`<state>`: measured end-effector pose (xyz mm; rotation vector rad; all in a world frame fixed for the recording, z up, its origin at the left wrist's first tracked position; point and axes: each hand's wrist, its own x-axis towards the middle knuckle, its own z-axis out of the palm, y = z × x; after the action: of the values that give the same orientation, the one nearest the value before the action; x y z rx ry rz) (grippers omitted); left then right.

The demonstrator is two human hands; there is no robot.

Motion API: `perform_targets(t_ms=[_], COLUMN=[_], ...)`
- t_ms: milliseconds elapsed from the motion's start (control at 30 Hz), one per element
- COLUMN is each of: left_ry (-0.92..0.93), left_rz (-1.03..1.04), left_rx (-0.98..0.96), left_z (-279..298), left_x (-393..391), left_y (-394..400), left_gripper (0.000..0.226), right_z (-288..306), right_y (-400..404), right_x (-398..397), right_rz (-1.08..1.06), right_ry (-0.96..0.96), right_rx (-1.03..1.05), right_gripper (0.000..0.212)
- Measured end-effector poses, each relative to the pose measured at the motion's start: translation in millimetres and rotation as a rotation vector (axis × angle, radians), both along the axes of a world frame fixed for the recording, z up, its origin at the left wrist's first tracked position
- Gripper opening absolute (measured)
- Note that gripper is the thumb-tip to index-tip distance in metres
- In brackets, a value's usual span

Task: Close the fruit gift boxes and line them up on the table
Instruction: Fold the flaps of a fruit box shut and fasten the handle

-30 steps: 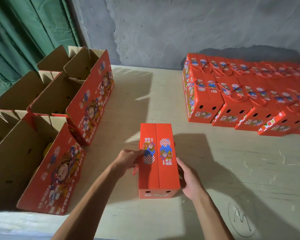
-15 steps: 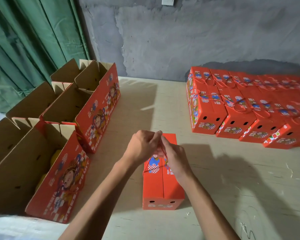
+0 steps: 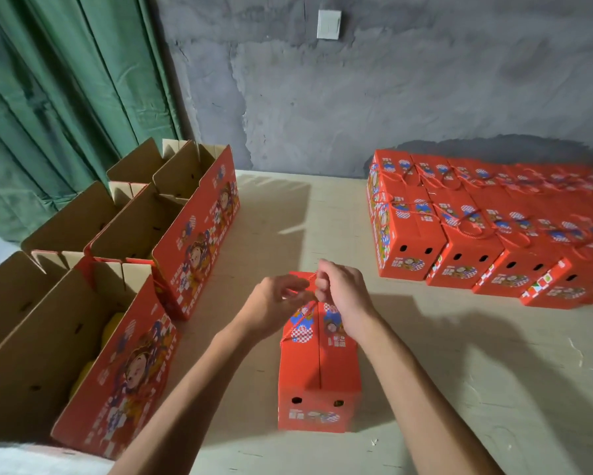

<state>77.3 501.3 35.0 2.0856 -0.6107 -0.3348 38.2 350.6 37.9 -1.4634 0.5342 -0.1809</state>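
A closed red fruit gift box stands on the pale table in front of me, its short end with two holes facing me. Both hands meet above its far half. My left hand and my right hand each pinch the red cord handle, which runs up from the box's left side to my fingers. Closed red boxes lie in rows at the right. Open boxes with raised flaps stand at the left, and yellow fruit shows inside the nearest one.
A grey concrete wall with a white switch plate backs the table. A green curtain hangs at the left. Bare tabletop lies between the open boxes and the closed rows, and to the right of the box in front of me.
My hands left the box's sides and came together above its top, taking up the red cord. The view tilted upward, showing more wall.
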Motion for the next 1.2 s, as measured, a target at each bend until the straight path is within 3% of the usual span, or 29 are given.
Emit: perform_targets(t_ms=[167, 333, 467, 567, 733, 833, 1200], left_ry=[0.039, 0.155, -0.155, -0.303, -0.366, -0.342, -0.283], left_rz=[-0.011, -0.087, -0.101, -0.088, -0.071, -0.052, 0.006], left_rx=[0.015, -0.078, 0.081, 0.151, 0.179, 0.137, 0.075], left_z=[0, 0, -2, -5, -12, -18, -60], left_x=[-1, 7, 25, 41, 82, 110, 228], left_y=[-5, -9, -22, -39, -72, -93, -211], left_gripper=[0.049, 0.1, 0.117, 0.11, 0.081, 0.068, 0.058], right_z=[22, 42, 61, 76, 90, 93, 68], right_y=[-14, -32, -51, -66, -96, -118, -215], right_x=[32, 64, 92, 115, 156, 182, 294], right_rz=[-0.054, -0.068, -0.071, -0.062, -0.04, -0.026, -0.024], right_ry=[-0.012, -0.048, -0.104, -0.12, -0.125, -0.118, -0.023], right_rx=[0.068, 0.047, 0.004, -0.022, -0.06, -0.087, -0.253], right_gripper=[0.029, 0.026, 0.027, 0.025, 0.023, 0.021, 0.023])
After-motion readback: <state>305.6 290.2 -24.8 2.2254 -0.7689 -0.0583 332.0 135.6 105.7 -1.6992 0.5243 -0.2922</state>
